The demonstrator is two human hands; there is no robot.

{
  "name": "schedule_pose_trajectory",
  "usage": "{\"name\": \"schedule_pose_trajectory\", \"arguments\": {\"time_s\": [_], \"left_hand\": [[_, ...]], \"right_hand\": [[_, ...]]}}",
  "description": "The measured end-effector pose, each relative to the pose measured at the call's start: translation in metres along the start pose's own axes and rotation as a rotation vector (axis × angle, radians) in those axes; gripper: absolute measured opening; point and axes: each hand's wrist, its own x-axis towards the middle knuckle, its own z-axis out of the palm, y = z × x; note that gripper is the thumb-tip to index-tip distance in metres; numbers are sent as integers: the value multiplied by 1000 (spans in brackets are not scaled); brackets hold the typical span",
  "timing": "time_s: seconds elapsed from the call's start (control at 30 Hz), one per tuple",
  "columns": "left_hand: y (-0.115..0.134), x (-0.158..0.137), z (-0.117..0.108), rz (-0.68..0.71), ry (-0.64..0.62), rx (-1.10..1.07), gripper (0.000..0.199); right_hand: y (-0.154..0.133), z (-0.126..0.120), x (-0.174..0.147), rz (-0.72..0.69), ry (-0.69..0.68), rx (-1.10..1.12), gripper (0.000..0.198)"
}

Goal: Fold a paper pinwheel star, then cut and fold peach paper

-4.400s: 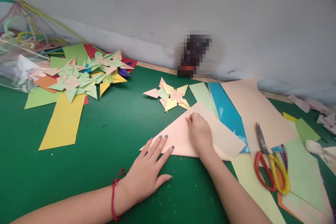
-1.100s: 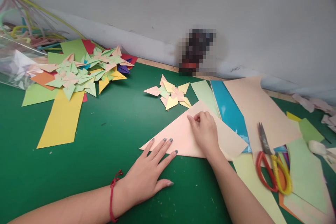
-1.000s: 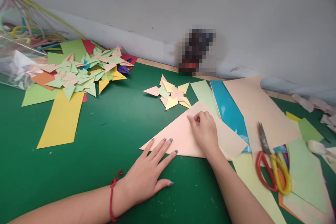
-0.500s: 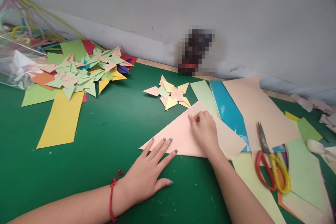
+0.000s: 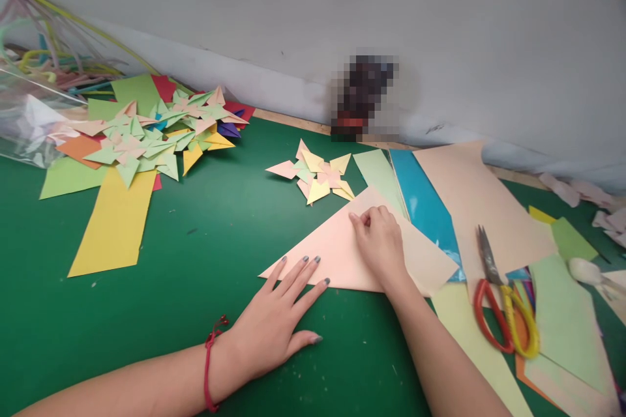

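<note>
A pale pink sheet of paper (image 5: 325,244), folded into a triangle, lies on the green tabletop. My left hand (image 5: 278,313) is open, its fingertips spread flat on the paper's lower left part; a red string bracelet circles that wrist. My right hand (image 5: 380,244) is curled closed and rests on the paper right of its middle, thumb pointing up and left. Nothing shows in its fingers. Just behind the paper sit joined folded paper stars (image 5: 317,172) in pink, yellow and green.
Scissors (image 5: 496,300) with red and yellow handles lie right, over a large peach sheet (image 5: 484,202). A blue packet (image 5: 425,202) is beside it. At left, a pile of folded stars (image 5: 141,137) covers coloured sheets near a clear plastic bag (image 5: 29,124). A wall (image 5: 274,26) stands behind.
The view has shifted very slightly. Both hands and the paper stay in nearly the same place.
</note>
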Motion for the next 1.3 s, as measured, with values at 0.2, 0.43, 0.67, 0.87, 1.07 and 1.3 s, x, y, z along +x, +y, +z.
{"name": "schedule_pose_trajectory", "arguments": {"time_s": [0.2, 0.43, 0.67, 0.87, 1.07, 1.3], "left_hand": [[0, 0, 1, -1, -4, 3, 69], [1, 0, 1, -9, 4, -7, 68], [2, 1, 0, -16, -18, -11, 69], [3, 0, 0, -21, -6, -28, 69], [2, -3, 0, -33, -12, -23, 69], [-1, -28, -2, -165, 14, 41, 71]], "right_hand": [[0, 0, 0, 0, 5, 1, 28], [0, 0, 1, 5, -8, -30, 27], [-11, 8, -7, -89, 101, -342, 26], [-16, 18, -9, -209, 136, -317, 29], [-13, 19, -8, -193, 116, -260, 31], [-14, 18, -9, -190, 106, -266, 32]]}}
